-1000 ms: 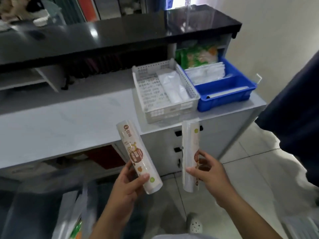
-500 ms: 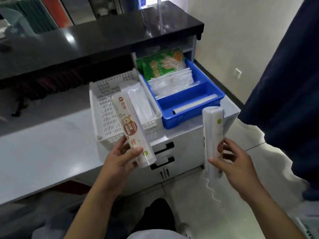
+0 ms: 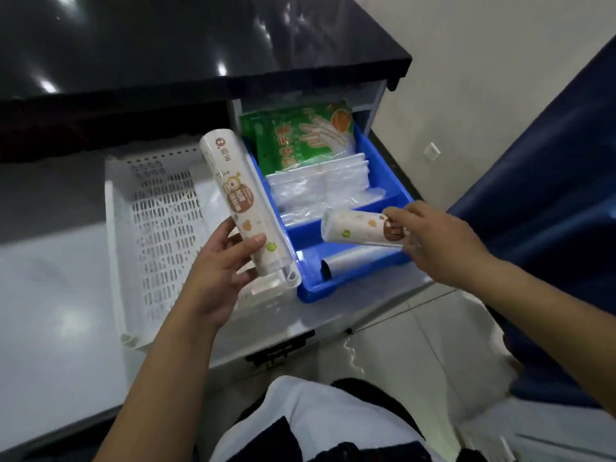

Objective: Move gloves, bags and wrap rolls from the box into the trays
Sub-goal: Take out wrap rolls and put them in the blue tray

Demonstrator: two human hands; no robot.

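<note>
My left hand (image 3: pixel 220 271) grips a printed wrap roll (image 3: pixel 238 201) by its lower end, tilted over the right rim of the white perforated tray (image 3: pixel 156 228). My right hand (image 3: pixel 440 241) holds a second wrap roll (image 3: pixel 356 230) lying sideways just above the front compartment of the blue tray (image 3: pixel 333 288). A plain roll (image 3: pixel 353 261) lies in that compartment under it. Further back the blue tray holds clear plastic bags (image 3: pixel 320 188) and green glove packs (image 3: pixel 300 138). The source box is out of view.
Both trays sit on a white counter (image 3: pixel 50 311) under a black glossy shelf (image 3: pixel 200 45). Drawer handles (image 3: pixel 280 348) show below the counter edge. A person in dark blue clothing (image 3: pixel 550 195) stands close at the right. Tiled floor lies beyond.
I have stepped closer to the trays. My right hand turned its roll from upright to sideways and brought it over the blue tray. My left hand carried its roll up over the white tray's edge.
</note>
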